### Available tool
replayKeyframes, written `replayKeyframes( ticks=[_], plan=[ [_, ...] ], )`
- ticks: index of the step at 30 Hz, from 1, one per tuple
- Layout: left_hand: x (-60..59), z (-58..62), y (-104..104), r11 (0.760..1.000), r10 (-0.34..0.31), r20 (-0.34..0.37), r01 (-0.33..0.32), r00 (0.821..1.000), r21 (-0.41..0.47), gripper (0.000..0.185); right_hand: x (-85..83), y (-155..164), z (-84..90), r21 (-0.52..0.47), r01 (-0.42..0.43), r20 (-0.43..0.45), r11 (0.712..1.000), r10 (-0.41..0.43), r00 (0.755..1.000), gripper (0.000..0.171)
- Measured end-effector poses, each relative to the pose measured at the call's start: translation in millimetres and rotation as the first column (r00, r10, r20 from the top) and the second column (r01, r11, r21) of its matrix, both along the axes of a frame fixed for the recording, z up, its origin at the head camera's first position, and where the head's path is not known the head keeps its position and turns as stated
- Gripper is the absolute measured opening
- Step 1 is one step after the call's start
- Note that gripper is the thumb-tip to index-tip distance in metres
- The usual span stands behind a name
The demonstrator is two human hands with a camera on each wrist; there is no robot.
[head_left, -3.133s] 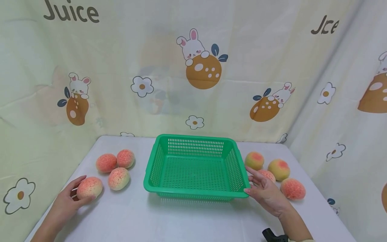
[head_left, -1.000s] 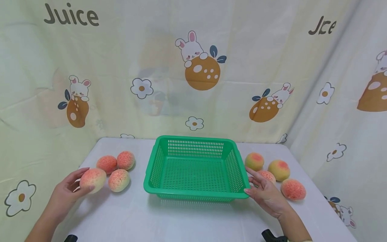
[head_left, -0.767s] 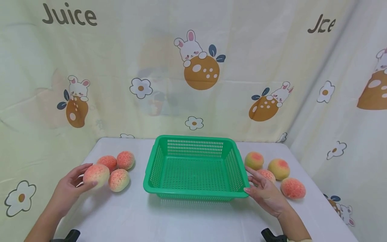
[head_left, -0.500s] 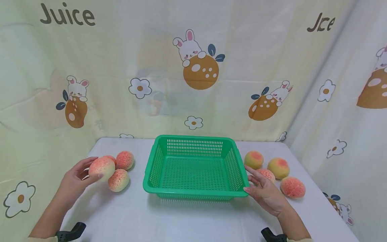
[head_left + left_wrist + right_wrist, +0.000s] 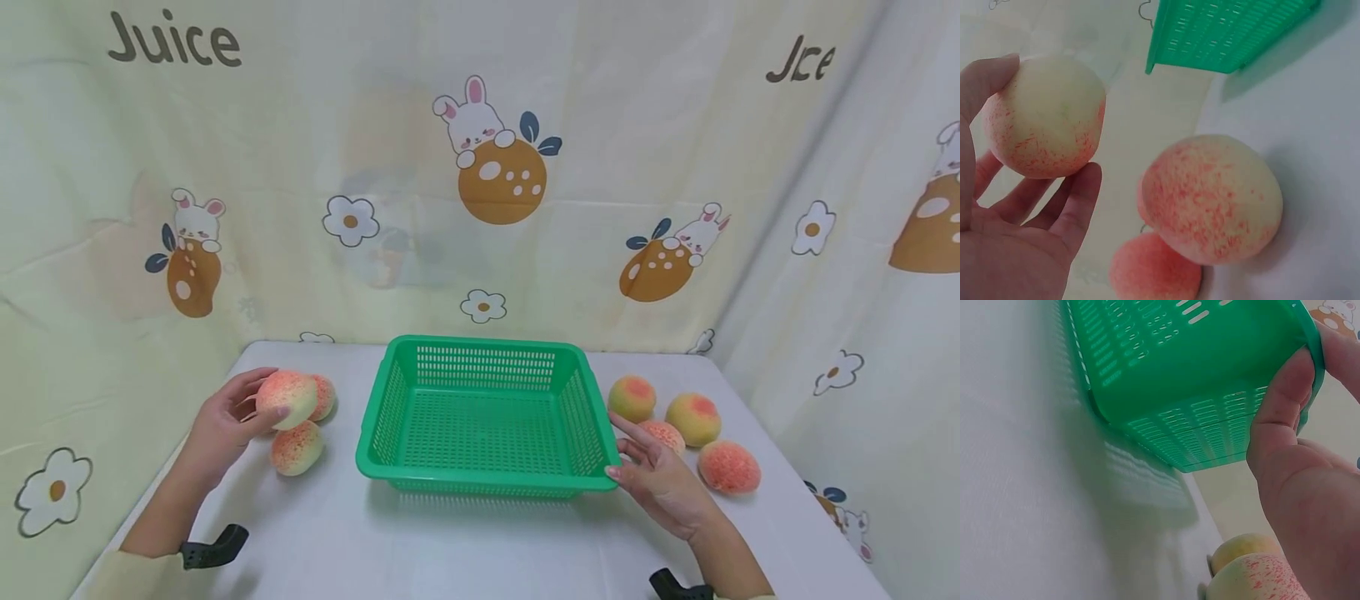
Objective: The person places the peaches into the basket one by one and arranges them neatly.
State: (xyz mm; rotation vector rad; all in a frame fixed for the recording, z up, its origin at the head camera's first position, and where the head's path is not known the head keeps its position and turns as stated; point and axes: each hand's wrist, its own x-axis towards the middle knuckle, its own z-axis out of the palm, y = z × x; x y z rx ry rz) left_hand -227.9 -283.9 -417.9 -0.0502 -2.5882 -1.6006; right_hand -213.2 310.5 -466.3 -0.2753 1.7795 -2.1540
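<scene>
My left hand (image 5: 225,425) grips a pale peach (image 5: 288,400) with red speckles, thumb on the near side and fingers behind. In the left wrist view this held peach (image 5: 1047,119) is up off the table. Just beyond and below it sit a red peach (image 5: 324,397) and a speckled peach (image 5: 297,450); another is mostly hidden behind the hand. My right hand (image 5: 663,487) holds the right rim of a green plastic basket (image 5: 487,482), whose inside is bare. The right wrist view has thumb and fingers pinching the basket's rim (image 5: 1316,356).
Right of the basket lie several peaches, among them a yellow-red peach (image 5: 632,398), another yellow-red peach (image 5: 693,421) and a red peach (image 5: 729,467). One is partly covered by the right hand. A white table (image 5: 480,550) carries everything, with a printed curtain (image 5: 375,292) behind.
My left hand has lifted the peach from the table's left side and carried it up and rightward, over the other left peaches. The right hand stays at the basket rim.
</scene>
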Motion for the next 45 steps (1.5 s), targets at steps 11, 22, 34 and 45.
replayKeyframes(
  ticks=[11, 22, 34, 45],
  plan=[
    [-11.3, 10.6, 22.9, 0.998, -0.046, 0.01, 0.045, 0.999, 0.041, 0.074, -0.4, -1.1, -3.7, -0.004, 0.014, -0.003, 1.0, -0.014, 1.0, 0.083],
    [-23.9, 19.7, 44.8, 0.995, -0.08, -0.026, 0.081, 0.996, 0.054, 0.07, -1.8, -0.8, -6.3, -0.023, 0.0, -0.01, 1.0, 0.0, 1.0, 0.082],
    [-35.1, 29.8, 62.2, 0.992, -0.111, -0.035, 0.113, 0.993, 0.057, 0.07, -2.3, 0.7, -7.9, -0.027, -0.009, -0.02, 1.0, 0.009, 1.0, 0.081],
    [-52.5, 33.6, 82.2, 0.979, -0.173, -0.054, 0.178, 0.983, 0.1, 0.068, -2.4, 0.6, -7.1, -0.017, -0.005, -0.021, 1.0, 0.005, 1.0, 0.081]
  ],
)
